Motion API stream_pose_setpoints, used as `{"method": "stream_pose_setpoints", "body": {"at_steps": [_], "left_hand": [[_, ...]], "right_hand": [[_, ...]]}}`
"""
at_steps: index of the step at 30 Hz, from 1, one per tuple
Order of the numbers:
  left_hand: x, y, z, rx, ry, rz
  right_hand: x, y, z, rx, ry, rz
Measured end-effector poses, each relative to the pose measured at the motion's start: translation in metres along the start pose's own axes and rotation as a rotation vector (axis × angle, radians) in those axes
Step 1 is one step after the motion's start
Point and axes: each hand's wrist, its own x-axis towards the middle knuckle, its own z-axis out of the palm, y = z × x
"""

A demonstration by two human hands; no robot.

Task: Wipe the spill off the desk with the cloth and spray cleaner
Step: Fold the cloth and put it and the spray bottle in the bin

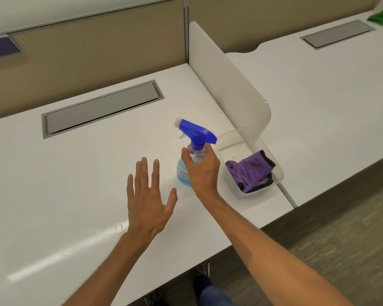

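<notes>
Two hands at frame centre: the right hand (202, 171) grips the spray bottle (191, 151) by its neck, standing on the white worktop (75, 173). The left hand (149, 199) hovers open, fingers spread. Right of the bottle, the purple cloth (251, 171) lies in a clear tray (279, 171).

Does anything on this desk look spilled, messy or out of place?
A faint wet smear shines on the desk beside the left hand. Otherwise nothing stands out: the right hand grips an upright spray bottle, and the purple cloth sits crumpled in its clear tub.
</notes>
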Motion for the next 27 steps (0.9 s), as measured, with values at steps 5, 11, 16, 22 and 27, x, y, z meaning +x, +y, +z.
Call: {"method": "stream_pose_setpoints", "body": {"at_steps": [5, 11, 16, 22, 27], "left_hand": [[0.005, 0.008, -0.001, -0.052, -0.027, 0.011], [0.015, 0.025, 0.0, -0.066, -0.055, 0.043], [0.023, 0.035, 0.003, -0.06, -0.061, 0.103], [0.029, 0.042, 0.005, -0.057, -0.088, 0.095], [0.031, 0.048, 0.009, -0.041, -0.129, 0.088]], "right_hand": [[0.023, -0.04, -0.039, -0.006, 0.075, -0.19], [0.073, -0.084, -0.102, -0.105, 0.061, -0.418], [0.111, -0.071, -0.125, -0.189, 0.003, -0.466], [0.137, -0.012, -0.123, -0.234, -0.089, -0.299], [0.147, 0.02, -0.118, -0.229, -0.115, -0.233]]}}
